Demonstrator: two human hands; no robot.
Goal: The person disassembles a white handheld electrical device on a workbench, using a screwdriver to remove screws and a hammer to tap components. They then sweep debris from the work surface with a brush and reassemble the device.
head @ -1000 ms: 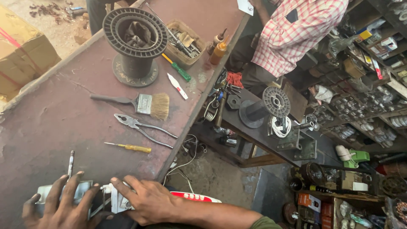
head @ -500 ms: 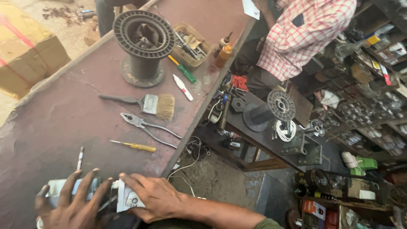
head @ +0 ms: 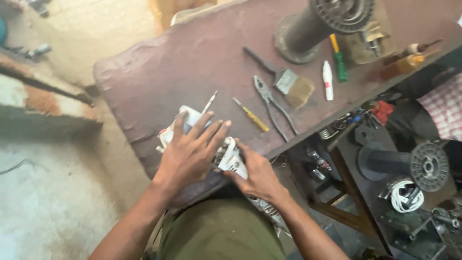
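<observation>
My left hand [head: 190,156] lies flat with fingers spread over a white appliance part [head: 192,118] at the near edge of the counter [head: 159,77], pressing rather than clasping it. My right hand [head: 257,175] pinches the part's white end [head: 233,161] between thumb and fingers, a closed grip. The part's long axis seems to run from upper left to lower right, along the counter's edge, though my hands hide most of it. Just beyond my fingers lie a thin metal tool [head: 210,102], a yellow-handled screwdriver [head: 251,115], pliers [head: 270,103] and a paintbrush [head: 284,79], all well apart from the part.
</observation>
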